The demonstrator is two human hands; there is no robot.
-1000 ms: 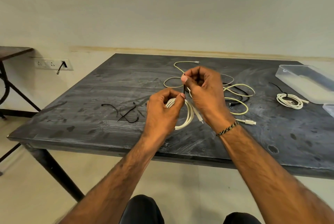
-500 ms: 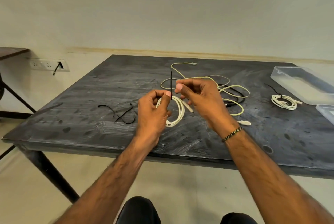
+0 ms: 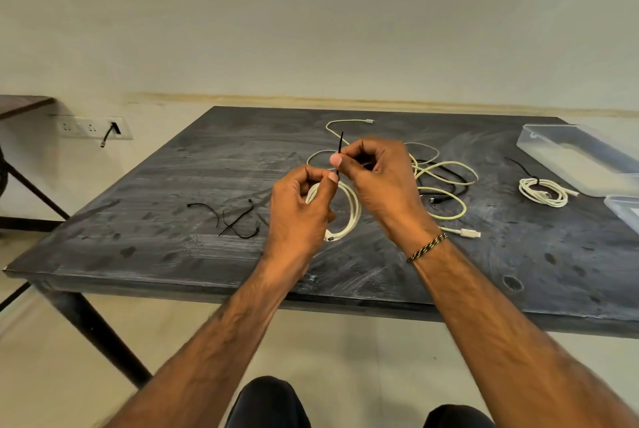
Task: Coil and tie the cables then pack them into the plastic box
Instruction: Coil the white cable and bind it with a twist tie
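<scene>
My left hand (image 3: 299, 210) grips a coiled white cable (image 3: 351, 211) just above the dark table (image 3: 173, 220). My right hand (image 3: 375, 182) pinches a thin black cable tie (image 3: 340, 146) whose tail sticks straight up above the coil. Loose white, yellow-green and black cables (image 3: 446, 182) lie tangled behind my right hand. A second white coil (image 3: 544, 191), tied in black, rests at the right. The clear plastic box (image 3: 574, 158) sits at the far right.
Several spare black cable ties (image 3: 235, 217) lie to the left of my hands. A clear lid or second box (image 3: 626, 211) shows at the right edge. A wall socket (image 3: 93, 127) with a plug and another table's corner (image 3: 20, 106) are at left.
The tie's tail, hidden between my hands a second ago, now stands up above the coil; my right hand has shifted up along it. The view moved slightly.
</scene>
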